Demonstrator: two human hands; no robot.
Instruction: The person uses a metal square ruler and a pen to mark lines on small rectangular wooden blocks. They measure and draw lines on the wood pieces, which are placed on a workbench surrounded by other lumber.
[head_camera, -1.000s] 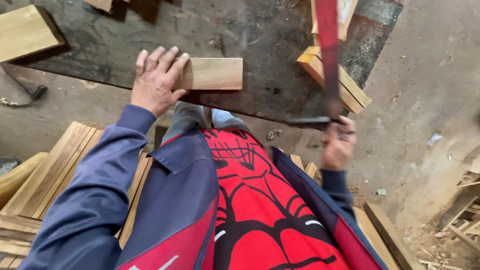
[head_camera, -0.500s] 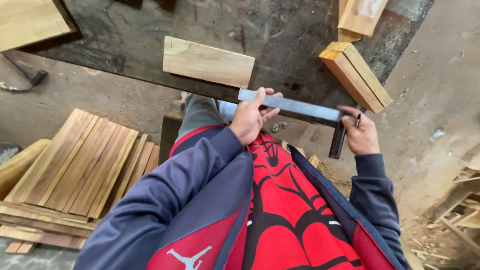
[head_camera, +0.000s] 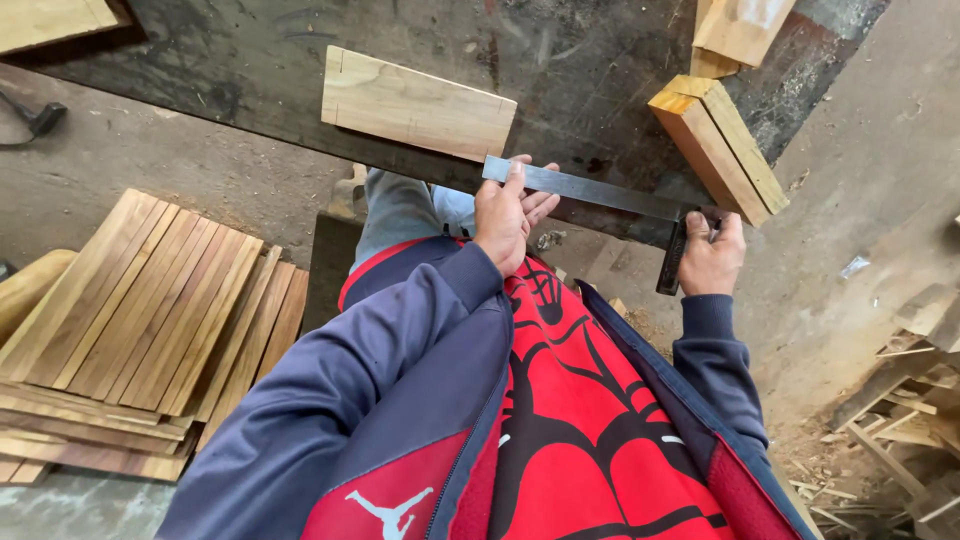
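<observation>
A metal try square (head_camera: 600, 190) lies across the near edge of the dark workbench (head_camera: 250, 70). My left hand (head_camera: 510, 210) pinches the free end of its steel blade. My right hand (head_camera: 712, 255) grips the square's dark stock at the other end, which hangs down below the bench edge. A short, light wooden board (head_camera: 415, 102) lies flat on the bench just beyond my left hand, untouched.
A thick wood block (head_camera: 718, 145) and more offcuts (head_camera: 740, 30) sit on the bench's right end. A stack of thin wooden slats (head_camera: 140, 320) lies on the floor at left. Scrap wood and shavings (head_camera: 900, 420) litter the floor at right.
A second ago my left hand lay on the board and my right held the square upright. Now both hands hold the square level, and it has shifted slightly up toward the bench edge.
</observation>
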